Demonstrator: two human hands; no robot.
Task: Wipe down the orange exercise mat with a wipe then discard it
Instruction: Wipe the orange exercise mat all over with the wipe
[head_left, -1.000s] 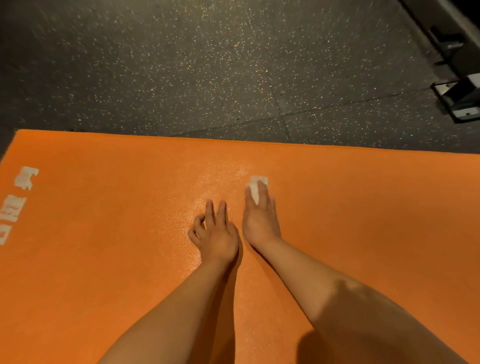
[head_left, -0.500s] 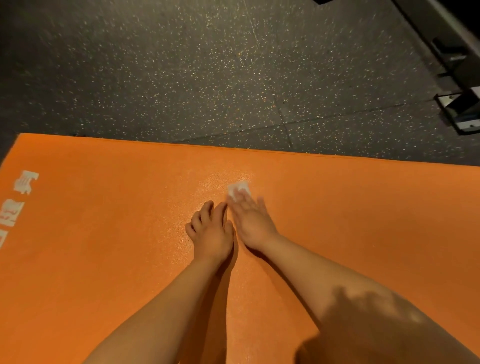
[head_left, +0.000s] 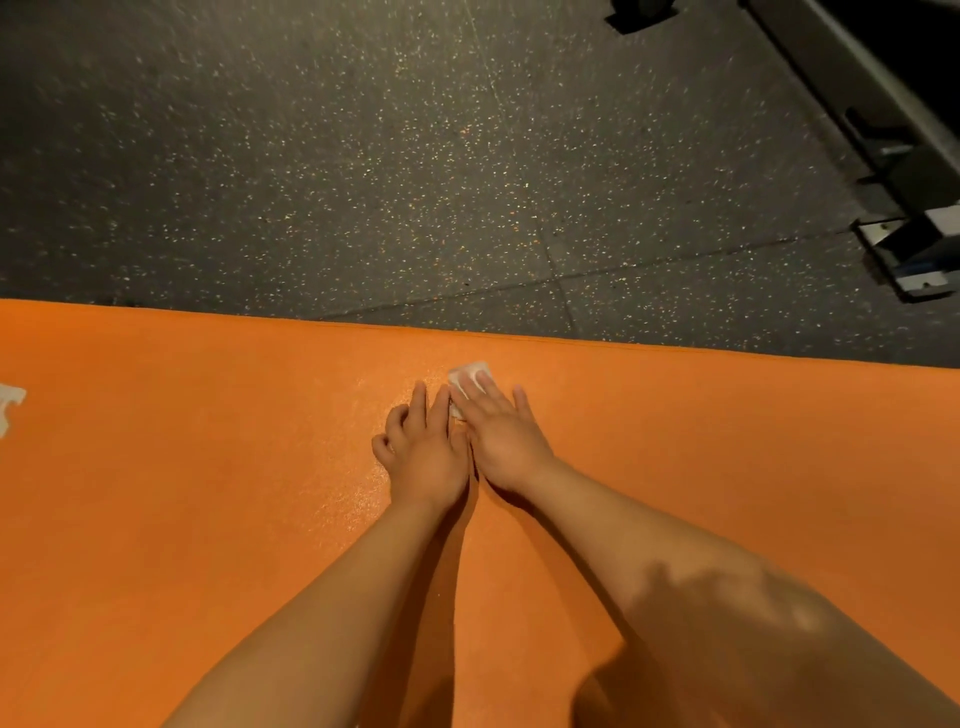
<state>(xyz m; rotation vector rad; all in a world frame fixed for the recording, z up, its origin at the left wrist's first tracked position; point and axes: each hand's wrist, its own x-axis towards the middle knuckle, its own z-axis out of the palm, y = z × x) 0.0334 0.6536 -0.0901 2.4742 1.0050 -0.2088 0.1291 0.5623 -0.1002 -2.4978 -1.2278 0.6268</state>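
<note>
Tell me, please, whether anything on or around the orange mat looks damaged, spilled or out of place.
Nothing stands out. The orange mat lies flat on the speckled floor, the right hand presses the white wipe flat near its far edge, and the left hand rests beside it.

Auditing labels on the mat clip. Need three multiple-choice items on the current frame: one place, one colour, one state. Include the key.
1. Where is the wipe?
A) on the metal frame
B) under the right hand, near the far edge of the orange mat
C) draped over a forearm

2. What colour is the floor?
A) dark grey, speckled
B) plain white
C) blue

3. How do the right hand's fingers lie?
A) curled in a fist
B) lifted clear of the mat
C) flat, pressing the wipe

Key: B, its white corner shows past the fingertips; A, pale flecks on dark ground; C, fingers lie straight over the wipe.
</note>
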